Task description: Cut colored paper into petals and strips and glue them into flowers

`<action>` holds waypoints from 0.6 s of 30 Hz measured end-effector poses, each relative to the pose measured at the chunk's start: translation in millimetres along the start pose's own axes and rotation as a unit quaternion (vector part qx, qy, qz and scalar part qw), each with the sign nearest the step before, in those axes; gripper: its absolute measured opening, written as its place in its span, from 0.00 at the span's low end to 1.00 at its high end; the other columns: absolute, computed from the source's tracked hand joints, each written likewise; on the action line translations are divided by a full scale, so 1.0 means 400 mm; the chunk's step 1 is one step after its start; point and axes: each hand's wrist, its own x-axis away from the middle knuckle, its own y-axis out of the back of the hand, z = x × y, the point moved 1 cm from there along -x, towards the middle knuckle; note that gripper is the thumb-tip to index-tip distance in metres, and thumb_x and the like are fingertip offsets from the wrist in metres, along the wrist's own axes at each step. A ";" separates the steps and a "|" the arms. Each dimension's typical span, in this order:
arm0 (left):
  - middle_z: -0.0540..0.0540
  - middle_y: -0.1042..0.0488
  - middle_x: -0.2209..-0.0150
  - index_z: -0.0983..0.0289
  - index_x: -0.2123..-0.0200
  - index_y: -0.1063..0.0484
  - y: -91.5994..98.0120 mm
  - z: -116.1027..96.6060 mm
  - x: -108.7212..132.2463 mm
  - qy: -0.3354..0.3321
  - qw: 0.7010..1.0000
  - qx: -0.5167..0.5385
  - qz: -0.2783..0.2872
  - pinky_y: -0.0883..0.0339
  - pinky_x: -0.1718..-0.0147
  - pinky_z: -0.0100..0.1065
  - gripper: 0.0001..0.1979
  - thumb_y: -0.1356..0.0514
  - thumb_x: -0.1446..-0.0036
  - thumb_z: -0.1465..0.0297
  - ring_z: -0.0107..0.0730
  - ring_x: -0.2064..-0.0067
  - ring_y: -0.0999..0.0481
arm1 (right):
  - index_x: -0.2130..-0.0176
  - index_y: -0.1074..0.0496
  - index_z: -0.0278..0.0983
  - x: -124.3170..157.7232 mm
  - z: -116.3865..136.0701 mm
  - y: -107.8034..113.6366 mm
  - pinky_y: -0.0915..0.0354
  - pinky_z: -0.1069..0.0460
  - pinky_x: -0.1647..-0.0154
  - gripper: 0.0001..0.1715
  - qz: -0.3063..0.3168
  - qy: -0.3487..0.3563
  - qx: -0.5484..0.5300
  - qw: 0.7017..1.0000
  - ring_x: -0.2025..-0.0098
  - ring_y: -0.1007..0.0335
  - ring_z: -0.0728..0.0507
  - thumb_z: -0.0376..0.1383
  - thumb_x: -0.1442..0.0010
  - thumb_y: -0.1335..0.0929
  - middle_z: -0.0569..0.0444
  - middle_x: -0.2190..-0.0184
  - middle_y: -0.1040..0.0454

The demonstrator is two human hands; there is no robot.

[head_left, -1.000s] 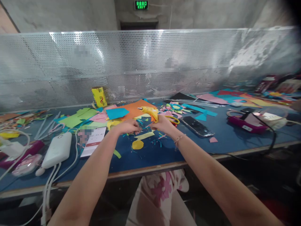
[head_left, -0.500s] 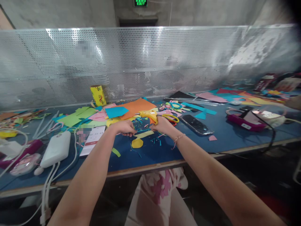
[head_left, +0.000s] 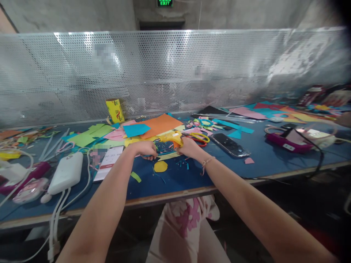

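My right hand [head_left: 189, 147] is closed round the handle of a yellow hot glue gun [head_left: 168, 137], whose nozzle points left at my left hand. My left hand [head_left: 146, 149] is closed with the fingers curled down; a bit of blue shows beneath them, too small to make out. Under and between the hands lie thin blue paper scraps and a pale yellow strip [head_left: 168, 156]. A yellow paper disc [head_left: 160, 166] rests just in front. Scissors with red and yellow handles [head_left: 201, 138] lie beyond my right hand, partly hidden by it.
An orange sheet [head_left: 161, 124], green paper [head_left: 89, 135] and a yellow box [head_left: 115, 110] are behind. Left are a phone with a timer [head_left: 109, 162] and a white power bank [head_left: 66, 172] with cables. Right is a dark phone [head_left: 229, 144]. A perforated metal screen [head_left: 164, 73] borders the table.
The glue gun has tipped down and its nozzle has come closer to the fingers of my left hand. My left hand has hardly moved.
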 end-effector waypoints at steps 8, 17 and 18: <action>0.53 0.28 0.78 0.66 0.79 0.30 -0.002 0.005 -0.006 0.000 1.000 -0.014 0.007 0.39 0.77 0.26 0.10 0.44 0.57 0.65 0.24 0.77 0.33 | 0.71 0.35 0.32 0.002 0.010 0.002 0.45 0.56 0.78 0.10 0.004 -0.021 0.052 0.998 0.73 0.34 0.48 0.32 0.58 0.33 0.50 0.74 0.29; 0.53 0.28 0.78 0.66 0.78 0.29 -0.002 0.014 -0.015 0.003 1.000 -0.013 0.013 0.40 0.77 0.25 0.10 0.43 0.58 0.64 0.24 0.77 0.33 | 0.69 0.35 0.32 0.002 0.008 -0.005 0.46 0.56 0.77 0.11 0.002 -0.026 0.075 0.997 0.70 0.33 0.47 0.34 0.55 0.32 0.48 0.71 0.28; 0.53 0.28 0.78 0.66 0.78 0.29 -0.002 0.013 -0.014 0.003 1.000 -0.009 0.014 0.40 0.77 0.26 0.10 0.43 0.58 0.65 0.24 0.77 0.33 | 0.69 0.35 0.32 0.001 0.008 -0.005 0.46 0.56 0.77 0.11 0.002 -0.027 0.078 0.997 0.70 0.33 0.47 0.34 0.55 0.32 0.48 0.71 0.28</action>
